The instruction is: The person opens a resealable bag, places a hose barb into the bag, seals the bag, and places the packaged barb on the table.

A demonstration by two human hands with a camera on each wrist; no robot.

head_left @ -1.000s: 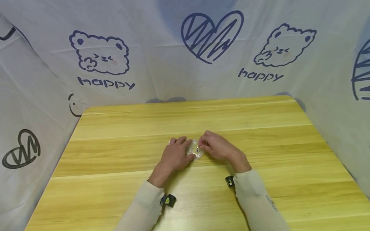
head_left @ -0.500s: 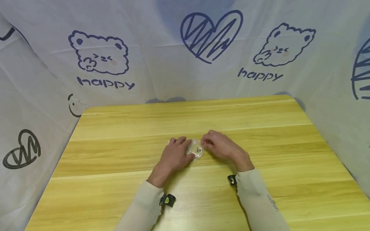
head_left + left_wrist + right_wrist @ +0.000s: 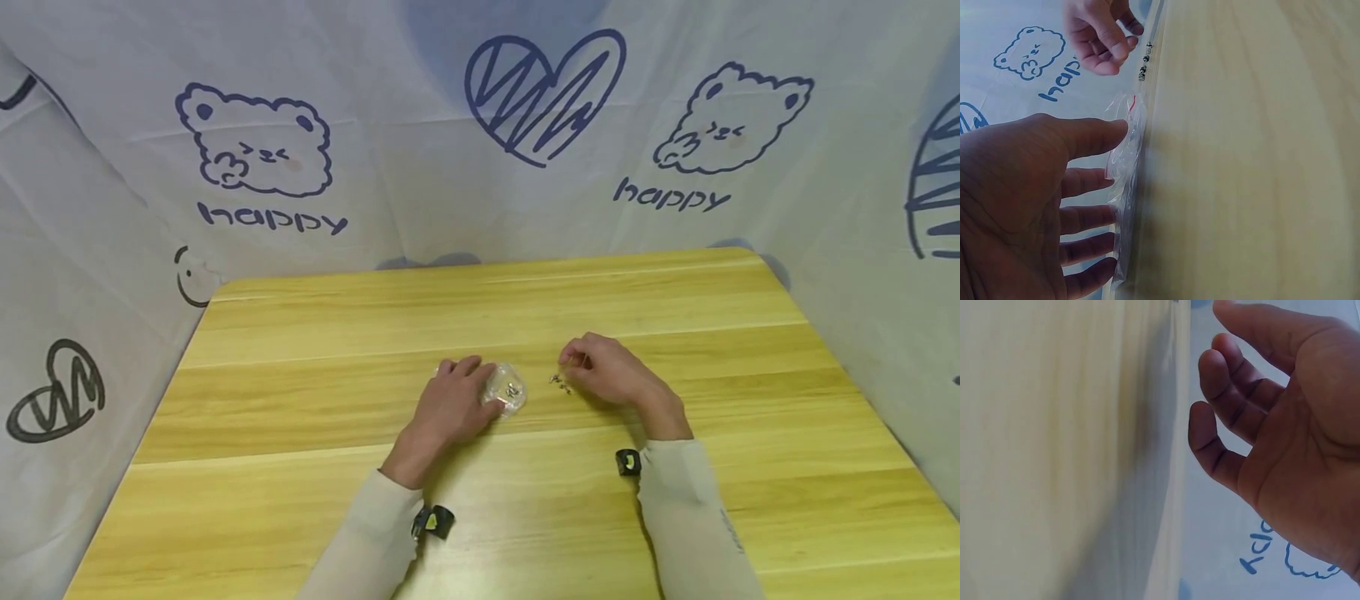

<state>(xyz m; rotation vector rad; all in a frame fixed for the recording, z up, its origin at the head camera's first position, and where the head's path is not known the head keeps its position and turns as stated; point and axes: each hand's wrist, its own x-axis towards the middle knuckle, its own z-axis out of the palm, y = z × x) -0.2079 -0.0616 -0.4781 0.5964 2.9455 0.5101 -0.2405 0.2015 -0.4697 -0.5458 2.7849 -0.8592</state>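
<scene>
My left hand (image 3: 452, 400) rests on a clear plastic bag (image 3: 497, 385), fingers spread and thumb at its near side. In the left wrist view the bag (image 3: 1127, 140) is crinkled and has a red line near one end. Small shiny pieces (image 3: 513, 391) show at its right part; their kind is too small to make out. Several similar silver and dark pieces (image 3: 560, 383) lie loose on the wood to the right. Just beyond them hovers my right hand (image 3: 611, 372), fingers bent and thumb near the index finger. Whether a tiny piece sits between those fingertips is not visible.
The light wooden table (image 3: 315, 333) extends around both hands. Behind it and along both sides hangs white cloth (image 3: 420, 150) printed with bears and hearts. Each wrist carries a small black strap mount (image 3: 628, 462).
My right hand has moved rightward, away from the bag, and the loose metal pieces on the table have come into view. The left hand has stayed on the bag.
</scene>
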